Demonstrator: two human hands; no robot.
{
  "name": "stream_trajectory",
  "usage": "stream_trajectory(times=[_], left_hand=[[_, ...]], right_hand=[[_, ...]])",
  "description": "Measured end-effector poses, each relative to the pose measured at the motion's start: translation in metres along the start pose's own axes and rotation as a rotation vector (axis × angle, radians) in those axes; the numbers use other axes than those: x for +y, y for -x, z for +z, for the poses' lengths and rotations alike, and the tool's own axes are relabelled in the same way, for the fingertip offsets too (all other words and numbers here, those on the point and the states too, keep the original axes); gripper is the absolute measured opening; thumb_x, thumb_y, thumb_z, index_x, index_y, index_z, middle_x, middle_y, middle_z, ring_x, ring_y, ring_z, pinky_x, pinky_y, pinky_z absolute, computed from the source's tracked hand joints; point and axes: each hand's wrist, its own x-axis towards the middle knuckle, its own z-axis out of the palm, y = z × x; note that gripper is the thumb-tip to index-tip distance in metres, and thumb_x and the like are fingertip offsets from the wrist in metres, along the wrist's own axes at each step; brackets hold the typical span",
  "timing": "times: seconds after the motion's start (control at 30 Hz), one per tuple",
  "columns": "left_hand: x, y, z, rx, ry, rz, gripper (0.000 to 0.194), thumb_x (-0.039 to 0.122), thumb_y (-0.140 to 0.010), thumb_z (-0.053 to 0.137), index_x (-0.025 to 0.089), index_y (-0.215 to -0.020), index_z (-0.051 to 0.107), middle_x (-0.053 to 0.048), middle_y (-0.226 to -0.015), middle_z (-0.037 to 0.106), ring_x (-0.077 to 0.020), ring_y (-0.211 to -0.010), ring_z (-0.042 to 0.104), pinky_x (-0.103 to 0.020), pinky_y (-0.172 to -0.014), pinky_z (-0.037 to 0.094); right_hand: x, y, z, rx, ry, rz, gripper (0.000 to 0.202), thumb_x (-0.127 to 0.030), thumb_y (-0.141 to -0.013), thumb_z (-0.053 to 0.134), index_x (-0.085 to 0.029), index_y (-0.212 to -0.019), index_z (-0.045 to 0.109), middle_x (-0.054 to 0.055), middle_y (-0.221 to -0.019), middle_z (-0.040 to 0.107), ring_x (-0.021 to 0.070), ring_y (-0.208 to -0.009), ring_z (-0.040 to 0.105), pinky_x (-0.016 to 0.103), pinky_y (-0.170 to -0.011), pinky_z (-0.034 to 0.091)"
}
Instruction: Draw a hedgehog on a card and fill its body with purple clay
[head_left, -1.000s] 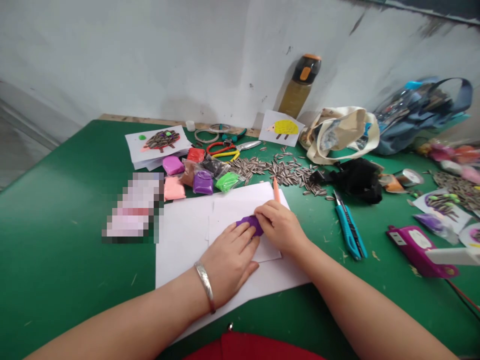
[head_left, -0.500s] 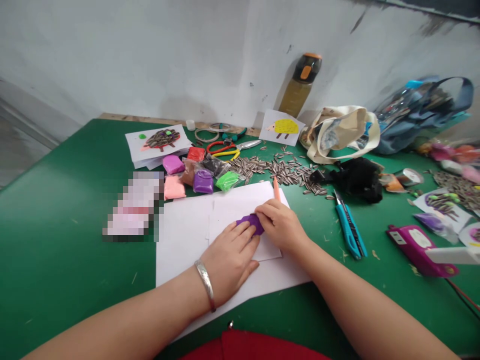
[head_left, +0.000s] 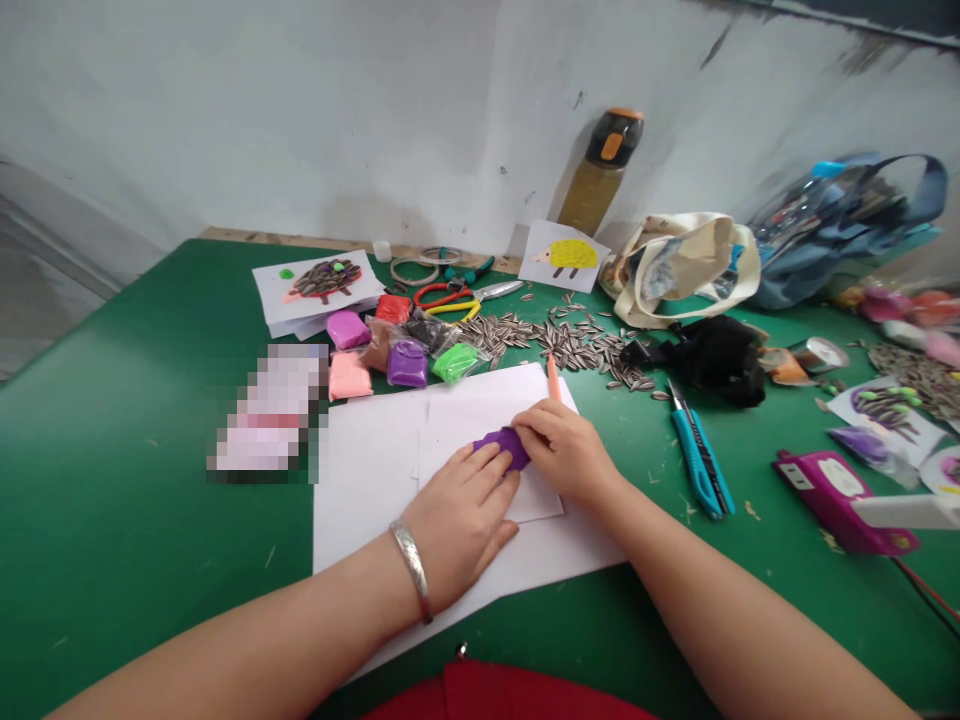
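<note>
Your left hand (head_left: 457, 520) flat, fingertips pinning purple clay (head_left: 501, 444) mid white paper (head_left: 360, 480); right hand (head_left: 566, 450) pinching its other end. Press too hard, clay probably smears or top sheet slides.

Bare green table (head_left: 112, 480) left; clay packets (head_left: 390, 350) and sunflower seeds (head_left: 570, 345) crowd behind.

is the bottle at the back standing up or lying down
Standing, but tilted: the bottle leans against the wall, orange-and-black cap uppermost, base behind the yellow hedgehog card.
</note>
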Motion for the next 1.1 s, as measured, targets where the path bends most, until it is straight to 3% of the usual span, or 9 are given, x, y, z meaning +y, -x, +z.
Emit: stream_trajectory(times=[0.43, 0.6, 0.8, 1.1], left_hand=[[-0.0005, 0.0, -0.0001, 0.003, 0.011, -0.002, 0.039, 0.031, -0.096, 0.046, 0.01, -0.129, 0.052, -0.018, -0.136, 0.054, -0.03, -0.132, 0.045, -0.051, -0.11, 0.034], [-0.0022, -0.0011, -0.0029, -0.011, -0.023, 0.026, 0.039, 0.031, -0.097, 0.044, 0.01, -0.129, 0.053, -0.016, -0.135, 0.056, -0.0295, -0.13, 0.046, -0.048, -0.112, 0.034], [-0.0046, -0.001, -0.0042, -0.01, -0.043, 0.042, 0.039, 0.031, -0.097, 0.044, 0.009, -0.128, 0.054, -0.017, -0.134, 0.056, -0.03, -0.13, 0.046, -0.049, -0.111, 0.035], [-0.0086, -0.0006, -0.0076, 0.002, -0.009, 0.083, 0.039, 0.026, -0.094, 0.049, 0.007, -0.127, 0.054, -0.02, -0.133, 0.055, -0.0333, -0.131, 0.045, -0.051, -0.11, 0.036]], right_hand=[[0.002, 0.0, 0.0004, 0.014, -0.01, 0.017, 0.02, -0.017, -0.092, 0.048, -0.021, -0.089, 0.068, 0.005, -0.085, 0.063, 0.0162, -0.08, 0.06, 0.028, -0.075, 0.048], [-0.0008, -0.0005, -0.0005, -0.053, 0.006, -0.008, 0.021, -0.015, -0.092, 0.048, -0.02, -0.09, 0.068, 0.005, -0.087, 0.063, 0.0164, -0.081, 0.06, 0.028, -0.075, 0.049], [-0.0011, -0.003, 0.0006, 0.001, -0.029, 0.026, 0.02, -0.017, -0.092, 0.049, -0.02, -0.089, 0.069, 0.005, -0.087, 0.064, 0.0162, -0.08, 0.061, 0.028, -0.075, 0.048], [-0.0061, -0.0095, 0.0016, -0.116, 0.048, 0.039, 0.02, -0.012, -0.09, 0.051, -0.019, -0.089, 0.069, 0.005, -0.089, 0.063, 0.0155, -0.082, 0.06, 0.026, -0.077, 0.047]])
